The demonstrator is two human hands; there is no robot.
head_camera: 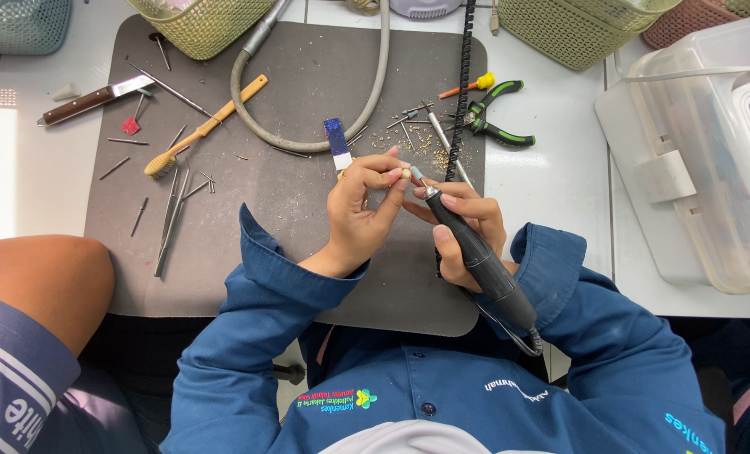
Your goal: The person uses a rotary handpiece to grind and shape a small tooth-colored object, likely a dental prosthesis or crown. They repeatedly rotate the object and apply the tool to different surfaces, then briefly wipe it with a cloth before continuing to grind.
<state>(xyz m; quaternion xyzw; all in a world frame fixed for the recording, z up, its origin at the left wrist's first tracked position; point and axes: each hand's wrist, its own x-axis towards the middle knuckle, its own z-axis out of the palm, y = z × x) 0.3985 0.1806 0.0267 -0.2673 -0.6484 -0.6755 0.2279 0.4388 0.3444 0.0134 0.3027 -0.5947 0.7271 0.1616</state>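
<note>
My left hand (360, 208) pinches a tiny cream-coloured tooth-like piece (406, 173) between thumb and fingertips, over the grey work mat (223, 252). My right hand (467, 225) grips a dark rotary handpiece (480, 256) like a pen. Its small pale grinding tip (417, 174) sits right beside the piece, touching or nearly so. A black coiled cable (461, 84) runs from the hands toward the back of the table. Both sleeves are blue.
Loose burs, tweezers (171, 220), a wooden brush (202, 130), a knife (89, 99), a grey hose (307, 139) and a blue-white strip (338, 143) lie on the mat. Green-handled pliers (492, 118) rest to the right. Baskets line the back; a clear plastic box (703, 160) stands right. Another person's arm (34, 282) is at left.
</note>
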